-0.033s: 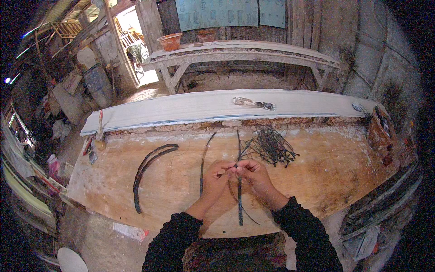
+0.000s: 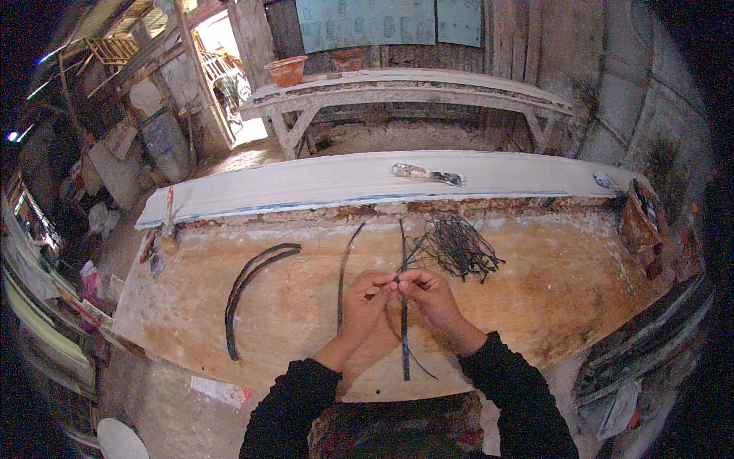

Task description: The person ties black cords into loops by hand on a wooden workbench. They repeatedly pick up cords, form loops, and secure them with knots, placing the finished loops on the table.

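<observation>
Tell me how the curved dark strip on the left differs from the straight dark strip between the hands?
The curved strip bends in a long arc; the straight strip runs almost dead straight, away from the person. The curved strip looks thicker, seemingly doubled; the straight strip is thin and single. The curved strip lies untouched off to the left; the straight strip passes right under the fingertips of the left hand and right hand. Both are dark and lie on the wooden board.

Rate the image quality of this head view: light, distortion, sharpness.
Head view: daylight blows out the doorway; fisheye bends the white plank and blackens the corners; left hand and right hand are evenly lit, but the thin strand they pinch is hard to resolve.
</observation>
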Demonstrator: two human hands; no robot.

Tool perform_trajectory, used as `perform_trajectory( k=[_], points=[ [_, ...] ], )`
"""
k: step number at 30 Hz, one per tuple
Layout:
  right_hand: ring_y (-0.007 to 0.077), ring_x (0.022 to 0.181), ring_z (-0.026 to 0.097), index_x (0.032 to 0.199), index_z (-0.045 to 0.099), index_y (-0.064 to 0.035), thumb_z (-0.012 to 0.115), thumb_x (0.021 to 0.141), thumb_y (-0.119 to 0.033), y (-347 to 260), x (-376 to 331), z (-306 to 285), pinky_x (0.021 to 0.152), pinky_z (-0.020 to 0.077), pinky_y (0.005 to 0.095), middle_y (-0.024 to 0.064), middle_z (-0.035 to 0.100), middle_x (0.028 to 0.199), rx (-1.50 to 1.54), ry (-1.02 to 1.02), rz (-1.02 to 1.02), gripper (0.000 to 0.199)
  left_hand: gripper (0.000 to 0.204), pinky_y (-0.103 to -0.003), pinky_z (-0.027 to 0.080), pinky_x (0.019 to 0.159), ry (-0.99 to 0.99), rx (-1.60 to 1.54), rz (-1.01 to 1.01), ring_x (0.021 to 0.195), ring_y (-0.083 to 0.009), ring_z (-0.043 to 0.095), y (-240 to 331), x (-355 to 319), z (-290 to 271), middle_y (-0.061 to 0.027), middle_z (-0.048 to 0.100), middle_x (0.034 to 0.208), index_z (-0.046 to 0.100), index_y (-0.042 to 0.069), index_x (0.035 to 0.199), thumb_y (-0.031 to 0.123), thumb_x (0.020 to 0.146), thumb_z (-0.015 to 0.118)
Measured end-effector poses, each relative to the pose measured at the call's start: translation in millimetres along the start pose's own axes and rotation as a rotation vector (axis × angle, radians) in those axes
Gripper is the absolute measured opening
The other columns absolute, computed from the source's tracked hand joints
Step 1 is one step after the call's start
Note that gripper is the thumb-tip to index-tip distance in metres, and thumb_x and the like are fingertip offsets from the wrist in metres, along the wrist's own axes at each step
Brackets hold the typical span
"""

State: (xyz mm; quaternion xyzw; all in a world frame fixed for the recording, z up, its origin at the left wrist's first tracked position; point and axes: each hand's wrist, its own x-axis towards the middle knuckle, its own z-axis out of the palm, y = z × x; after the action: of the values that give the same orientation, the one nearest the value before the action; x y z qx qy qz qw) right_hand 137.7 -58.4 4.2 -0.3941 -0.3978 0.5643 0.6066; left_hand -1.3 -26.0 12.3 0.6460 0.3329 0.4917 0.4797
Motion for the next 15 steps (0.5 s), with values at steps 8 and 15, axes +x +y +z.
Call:
perform_trajectory(
  k=[8,15],
  points=[
    [0.0105,0.079,0.055,0.087,0.058,-0.0018,0.057,0.079,-0.008,-4.1,3.8,-1.8,0.074,0.0417,0.0239,0.0033,0.060,0.083,-0.142,0.010,-0.029,0.010,0.013,-0.021,0.045,0.064,0.012,-0.077,-0.083,0.075,-0.0101,0.056,7.7,-0.1,-0.5,-0.0054,0.059,0.089,0.060,0.000,0.089,0.006,0.077,0.060],
    [0.0110,0.076,0.055,0.087,0.056,-0.0025,0.058,0.079,-0.012,-15.8,2.3,-1.0,0.069,0.0447,0.0253,0.0026,0.059,0.083,-0.163,-0.068,-0.053,0.012,0.015,-0.021,0.047,0.065,-0.076,-0.160,-0.153,0.075,-0.0101,0.056,7.0,3.8,-3.7,-0.0045,0.059,0.087,0.058,0.000,0.091,0.007,0.078,0.059]
  ],
)
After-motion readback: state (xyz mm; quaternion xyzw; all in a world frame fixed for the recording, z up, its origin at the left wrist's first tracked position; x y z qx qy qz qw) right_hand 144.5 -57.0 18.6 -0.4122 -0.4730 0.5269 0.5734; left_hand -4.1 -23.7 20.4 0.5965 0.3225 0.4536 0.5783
